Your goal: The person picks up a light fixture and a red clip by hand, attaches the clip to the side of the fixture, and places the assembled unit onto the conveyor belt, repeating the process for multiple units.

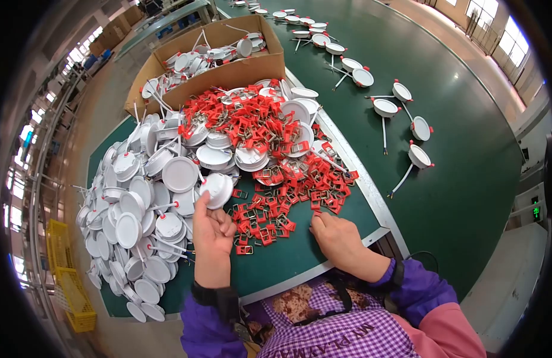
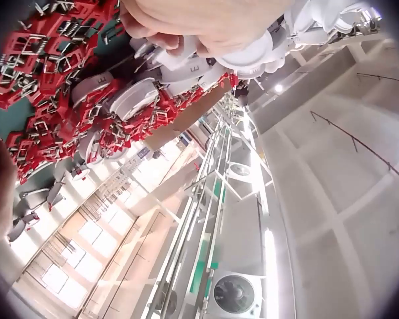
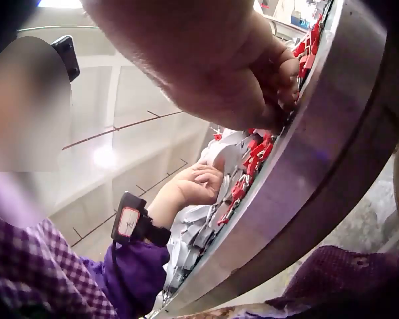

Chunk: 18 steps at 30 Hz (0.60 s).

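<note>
In the head view my left hand (image 1: pixel 214 235) is palm up and grips a round white downlight (image 1: pixel 217 190) between thumb and fingers, its back turned up, at the edge of the lamp pile. The other fingers curl toward the palm. My right hand (image 1: pixel 343 240) is low over the green table, fingers bent, tips right at the edge of the loose red spring clips (image 1: pixel 265 218). I cannot tell whether the right fingertips pinch a clip. In the right wrist view those fingertips (image 3: pixel 289 100) are down beside the clips, partly in shadow.
White downlights (image 1: pixel 129 230) are heaped at the left, with more red clips (image 1: pixel 240 116) on top toward the back. Behind stands a cardboard box (image 1: pixel 228 73) of downlights. Past a metal rail (image 1: pixel 347 146), downlights with red clips (image 1: pixel 419 156) line a green belt (image 1: pixel 467 197).
</note>
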Each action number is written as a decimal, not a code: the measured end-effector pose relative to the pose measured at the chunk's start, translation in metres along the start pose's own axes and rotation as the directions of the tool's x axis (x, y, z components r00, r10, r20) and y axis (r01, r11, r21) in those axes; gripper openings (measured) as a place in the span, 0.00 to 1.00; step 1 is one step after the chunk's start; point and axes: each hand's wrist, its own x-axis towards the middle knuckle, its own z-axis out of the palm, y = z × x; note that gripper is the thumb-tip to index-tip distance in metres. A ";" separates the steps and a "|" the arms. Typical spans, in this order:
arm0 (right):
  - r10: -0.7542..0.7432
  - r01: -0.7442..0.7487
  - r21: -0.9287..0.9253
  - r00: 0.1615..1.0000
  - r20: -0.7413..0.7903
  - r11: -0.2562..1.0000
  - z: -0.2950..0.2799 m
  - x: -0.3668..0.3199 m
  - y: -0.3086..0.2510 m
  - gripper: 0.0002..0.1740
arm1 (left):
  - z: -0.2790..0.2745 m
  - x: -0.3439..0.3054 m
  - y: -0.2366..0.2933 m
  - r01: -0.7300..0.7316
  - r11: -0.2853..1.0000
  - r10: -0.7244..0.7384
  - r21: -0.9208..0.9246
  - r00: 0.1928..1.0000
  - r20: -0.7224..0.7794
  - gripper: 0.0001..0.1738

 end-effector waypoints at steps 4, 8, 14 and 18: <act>0.046 -0.012 -0.146 0.972 0.231 0.989 -0.009 -0.002 -0.006 0.07 | -0.004 -0.033 -0.024 0.159 0.985 -0.151 -0.065 0.982 0.113 0.11; 0.103 -0.093 -0.059 0.974 0.200 0.994 -0.013 -0.004 -0.007 0.06 | -0.011 -0.060 -0.054 0.125 0.992 -0.122 0.007 0.955 0.269 0.18; 0.187 -0.159 0.484 0.982 -0.010 0.861 -0.045 0.013 -0.020 0.08 | -0.007 -0.083 -0.071 -0.075 0.972 0.006 0.222 0.955 0.298 0.20; 0.169 -0.118 0.549 0.985 -0.043 0.827 -0.049 0.010 -0.031 0.09 | -0.005 -0.085 -0.078 -0.142 0.965 0.075 0.219 0.955 0.288 0.19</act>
